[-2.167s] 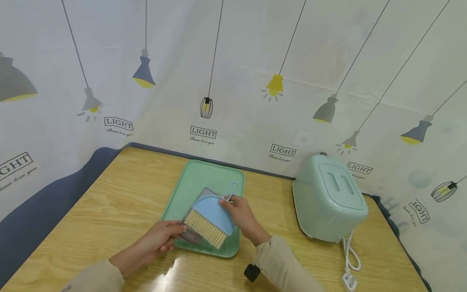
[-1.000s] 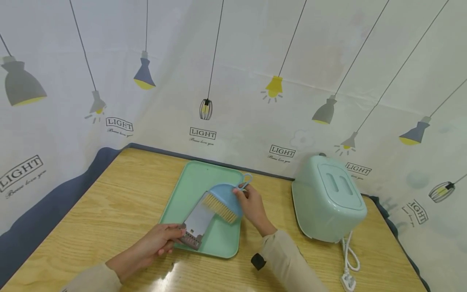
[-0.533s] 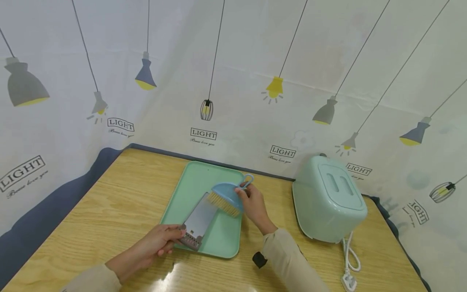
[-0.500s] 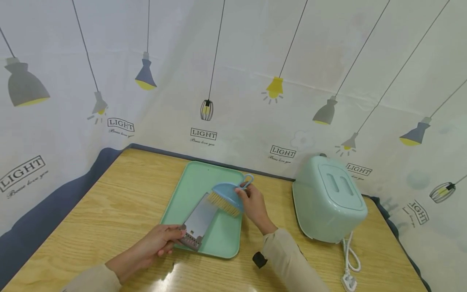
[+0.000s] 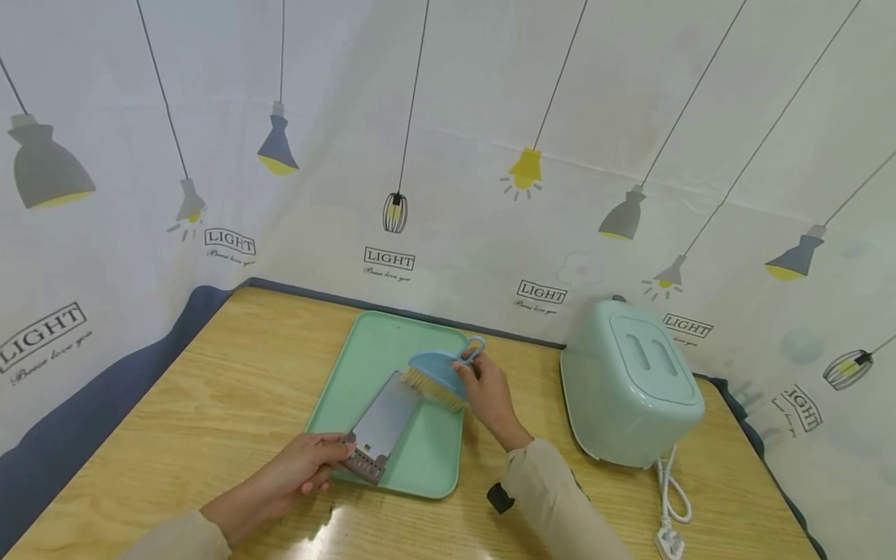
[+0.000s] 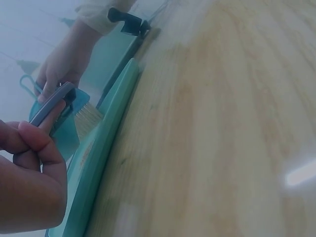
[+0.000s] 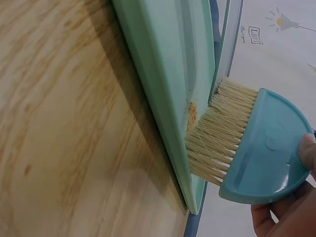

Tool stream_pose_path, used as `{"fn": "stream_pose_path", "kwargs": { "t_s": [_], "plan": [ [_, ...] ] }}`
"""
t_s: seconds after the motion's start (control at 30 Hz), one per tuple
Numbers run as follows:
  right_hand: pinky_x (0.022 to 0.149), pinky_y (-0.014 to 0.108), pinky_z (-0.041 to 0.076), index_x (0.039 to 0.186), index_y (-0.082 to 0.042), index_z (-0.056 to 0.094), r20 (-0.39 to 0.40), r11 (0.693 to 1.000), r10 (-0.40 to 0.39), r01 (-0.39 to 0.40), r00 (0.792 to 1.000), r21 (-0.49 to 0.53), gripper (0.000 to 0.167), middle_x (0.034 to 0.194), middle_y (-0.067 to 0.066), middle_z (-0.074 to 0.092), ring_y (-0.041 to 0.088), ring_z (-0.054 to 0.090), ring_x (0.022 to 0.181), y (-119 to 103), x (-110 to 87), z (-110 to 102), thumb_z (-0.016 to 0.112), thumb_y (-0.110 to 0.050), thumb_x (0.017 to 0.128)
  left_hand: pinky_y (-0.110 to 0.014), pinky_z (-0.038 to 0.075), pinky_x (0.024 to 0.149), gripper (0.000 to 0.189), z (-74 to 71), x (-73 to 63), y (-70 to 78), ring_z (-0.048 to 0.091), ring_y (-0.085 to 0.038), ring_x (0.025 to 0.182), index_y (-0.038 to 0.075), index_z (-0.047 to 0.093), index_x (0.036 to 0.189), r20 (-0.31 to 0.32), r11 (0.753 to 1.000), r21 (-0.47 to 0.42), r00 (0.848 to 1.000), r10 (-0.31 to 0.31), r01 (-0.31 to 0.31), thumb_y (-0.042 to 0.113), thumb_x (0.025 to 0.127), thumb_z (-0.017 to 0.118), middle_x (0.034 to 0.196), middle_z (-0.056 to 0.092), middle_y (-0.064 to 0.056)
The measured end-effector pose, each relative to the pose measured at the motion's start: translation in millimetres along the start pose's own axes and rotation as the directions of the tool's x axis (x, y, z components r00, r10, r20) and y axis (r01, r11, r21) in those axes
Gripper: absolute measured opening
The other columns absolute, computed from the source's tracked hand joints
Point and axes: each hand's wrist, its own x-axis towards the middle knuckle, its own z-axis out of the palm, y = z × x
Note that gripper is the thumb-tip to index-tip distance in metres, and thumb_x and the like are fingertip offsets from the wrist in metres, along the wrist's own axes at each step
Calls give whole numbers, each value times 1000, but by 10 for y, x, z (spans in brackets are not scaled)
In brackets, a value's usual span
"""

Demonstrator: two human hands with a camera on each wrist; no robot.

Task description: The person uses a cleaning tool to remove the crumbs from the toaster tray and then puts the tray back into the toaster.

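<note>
My left hand pinches the grey slotted end of a flat metal crumb tray, tilted above the green tray. My right hand grips a light-blue hand brush near its looped handle. Its pale bristles point down at the far right end of the crumb tray, over the green tray's right side. Whether they touch the metal I cannot tell. Brown crumbs lie in the green tray, close to the bristles in the right wrist view.
A mint-green toaster stands at the right of the wooden table. Its white cord and plug lie in front of it. A cloth printed with lamps hangs behind the table.
The brush has moved right and away from the middle of the crumb tray, uncovering the metal plate. Lately it has tilted, bristles turning downward. My left hand has barely moved.
</note>
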Motion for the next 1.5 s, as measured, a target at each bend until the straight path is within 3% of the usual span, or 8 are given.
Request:
{"fn": "stream_pose_path", "kwargs": {
  "t_s": [0.13, 0.4, 0.63, 0.77, 0.9, 1.03, 1.3, 1.5],
  "plan": [
    [55, 21, 38, 106, 2, 64, -6, 999, -23, 23, 1000, -30, 25, 75, 9, 60, 10, 44, 62, 11, -6, -13, 61, -20, 94, -15, 43, 57, 49, 1, -5, 8, 28, 3, 39, -11, 49, 131, -20, 1000, 0, 1000, -9, 10, 24, 97, 53, 47, 34, 15],
    [51, 21, 34, 106, 2, 64, 0, 998, -50, 50, 999, -47, 26, 66, 4, 52, 7, 38, 54, 19, -7, -47, 60, -22, 95, -17, 44, 59, 40, -21, -10, 17, 29, 2, 39, -8, 53, 121, -50, 1000, 9, 999, -16, 16, 24, 97, 53, 46, 31, 14],
    [52, 22, 35, 106, 1, 64, -2, 996, -58, 58, 998, -66, 27, 70, 8, 58, 7, 40, 55, 22, -13, -56, 60, -23, 95, -15, 43, 57, 67, -19, 9, 26, 27, 2, 39, -16, 26, 144, -75, 999, 1, 997, -35, 35, 25, 98, 51, 49, 34, 13],
    [53, 23, 37, 107, 1, 63, 4, 997, -40, 41, 999, -63, 28, 75, 11, 63, 9, 43, 57, -3, -19, -75, 60, -24, 95, -15, 42, 55, 64, -21, 17, 41, 28, 2, 40, -15, 28, 143, -99, 999, 2, 994, -39, 39, 24, 98, 51, 72, 60, 7],
    [61, 28, 46, 108, 3, 62, -15, 998, -32, 31, 999, -60, 28, 88, 17, 68, 17, 57, 69, -20, -17, -84, 60, -22, 95, -15, 43, 55, 62, -17, 15, 54, 29, 3, 41, -16, 29, 143, -107, 999, 7, 994, -33, 34, 22, 98, 50, 93, 65, -2],
    [72, 36, 52, 108, 4, 61, -46, 1000, 0, -2, 999, -27, 27, 100, 21, 70, 26, 65, 86, -14, -3, -90, 60, -20, 95, -16, 42, 55, 64, -3, 18, 54, 29, 3, 41, -17, 28, 143, -110, 1000, 4, 993, -30, 31, 22, 98, 51, 89, 63, -1],
    [77, 39, 58, 108, 7, 60, -83, 986, 125, -114, 989, 119, 26, 104, 27, 68, 35, 68, 98, 38, 31, -122, 58, -16, 97, -16, 43, 55, 64, 16, 37, 57, 28, 3, 40, -16, 27, 143, -115, 999, 6, 993, -34, 35, 21, 98, 51, 88, 65, -1],
    [74, 36, 59, 106, 9, 60, -8, 945, 222, -213, 975, 249, 26, 102, 29, 68, 34, 70, 93, -10, -26, -103, 58, -16, 97, -16, 43, 54, 65, 28, 39, 48, 29, 3, 39, -18, 25, 143, -92, 1000, 12, 996, -19, 20, 21, 98, 51, 89, 64, -1]
  ]
}}
